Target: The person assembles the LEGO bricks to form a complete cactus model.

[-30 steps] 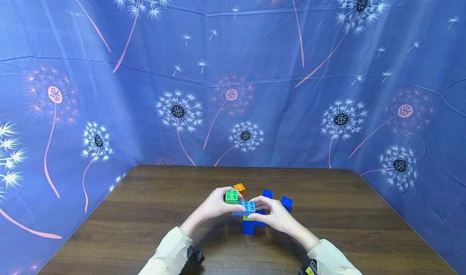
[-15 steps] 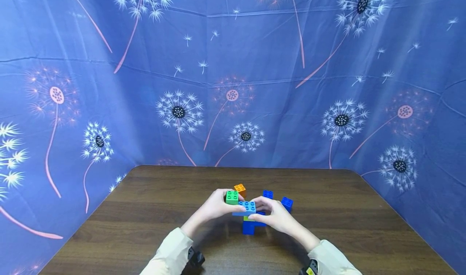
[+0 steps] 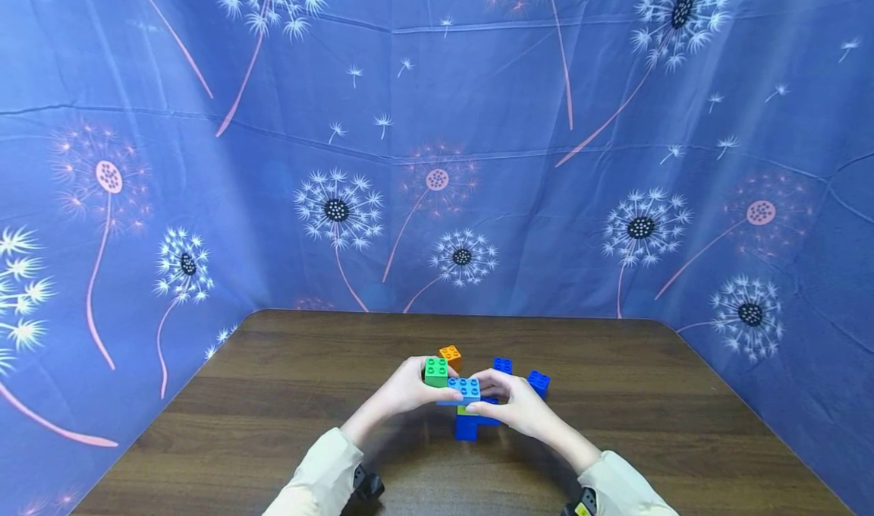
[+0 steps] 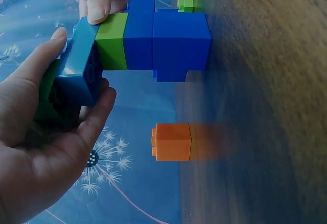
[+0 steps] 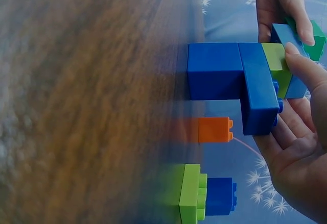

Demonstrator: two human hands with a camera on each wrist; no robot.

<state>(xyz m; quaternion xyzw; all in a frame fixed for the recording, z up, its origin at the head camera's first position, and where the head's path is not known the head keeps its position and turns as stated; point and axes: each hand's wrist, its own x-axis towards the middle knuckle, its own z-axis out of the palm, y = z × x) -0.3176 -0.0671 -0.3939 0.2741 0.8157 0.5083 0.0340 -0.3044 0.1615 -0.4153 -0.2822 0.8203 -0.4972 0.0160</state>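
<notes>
Light-blue brick is sitting atop a small stack near the table's middle, over a lime brick and dark blue ones. Left hand is curling round its left end, thumb on top (a green brick is also inside that grip). Right hand is pinching the right end. Orange brick is lying just behind, apart.

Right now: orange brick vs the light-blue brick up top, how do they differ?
The orange brick stands alone on the table, untouched; the light-blue brick tops the stack, pinched by the left hand and right hand. Orange looks short and square, light-blue longer. Both are studded plastic bricks.
</notes>
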